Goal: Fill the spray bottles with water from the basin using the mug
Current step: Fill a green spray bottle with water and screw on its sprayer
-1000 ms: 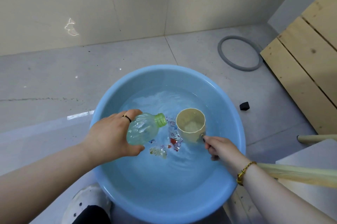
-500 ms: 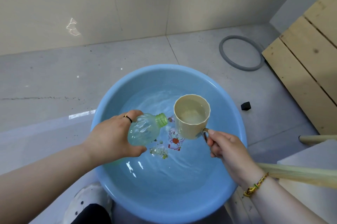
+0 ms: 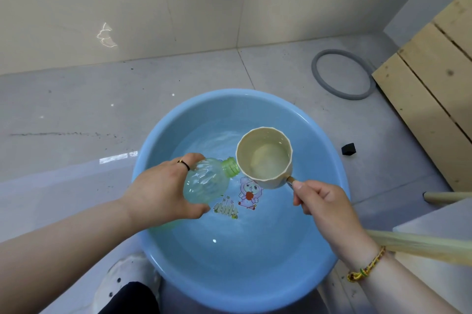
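A blue basin of water stands on the floor below me. My left hand grips a clear green bottle over the water, tilted with its open threaded neck pointing right. My right hand holds the handle of a cream mug that has water in it. The mug's rim sits right beside the bottle's neck, above the water surface. The bottle carries no spray head.
A grey ring lies on the floor at the back right, beside a wooden pallet. A small black block sits right of the basin. A pale stick crosses under my right forearm. My shoe is at the basin's near-left edge.
My right hand has lifted the mug out of the water, full, and brought it up and left to the bottle's neck. The left hand and bottle have barely moved.
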### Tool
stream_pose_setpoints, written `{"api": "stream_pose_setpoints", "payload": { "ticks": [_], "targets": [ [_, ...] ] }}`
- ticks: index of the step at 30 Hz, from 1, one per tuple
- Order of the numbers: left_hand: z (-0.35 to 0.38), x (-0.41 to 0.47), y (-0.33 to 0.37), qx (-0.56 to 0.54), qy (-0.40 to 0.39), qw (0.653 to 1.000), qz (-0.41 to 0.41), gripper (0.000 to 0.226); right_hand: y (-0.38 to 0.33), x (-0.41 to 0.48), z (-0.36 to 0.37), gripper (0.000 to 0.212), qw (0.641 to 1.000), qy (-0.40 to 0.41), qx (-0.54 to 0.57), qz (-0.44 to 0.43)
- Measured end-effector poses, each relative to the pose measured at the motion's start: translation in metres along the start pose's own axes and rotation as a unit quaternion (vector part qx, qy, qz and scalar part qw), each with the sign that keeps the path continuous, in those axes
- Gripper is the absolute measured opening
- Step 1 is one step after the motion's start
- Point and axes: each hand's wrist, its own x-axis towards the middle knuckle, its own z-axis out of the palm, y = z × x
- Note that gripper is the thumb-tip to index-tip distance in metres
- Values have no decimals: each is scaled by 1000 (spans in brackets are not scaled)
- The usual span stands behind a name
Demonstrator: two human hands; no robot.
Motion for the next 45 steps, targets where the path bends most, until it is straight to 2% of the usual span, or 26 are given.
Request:
{"api": "stream_pose_setpoints", "payload": {
  "ticks": [8,12,21,27,32,35,45],
  "targets": [
    [-1,-1,0,-5,-2,1000,6,79,-11,-3,-1,33,998,-4,-53,-45],
    [-1,0,-1,-6,-4,1000,7,79,-12,-3,-3,44,994,2,-87,-72],
    [0,0,-1,3,-3,1000,7,79,-14,-4,-4,38,986,2,-137,-92],
    [0,0,-1,1,-3,1000,5,78,-15,-4,-3,49,983,11,-144,-110],
    [-1,0,0,1,-5,1000,7,78,-13,-4,-3,44,983,18,-143,-111],
    [-1,1,-1,1,-6,1000,5,78,-13,-4,-2,51,980,16,-153,-124],
    [-1,0,0,3,-6,1000,4,78,-9,-4,-2,55,971,36,-178,-158]
  ]
}}
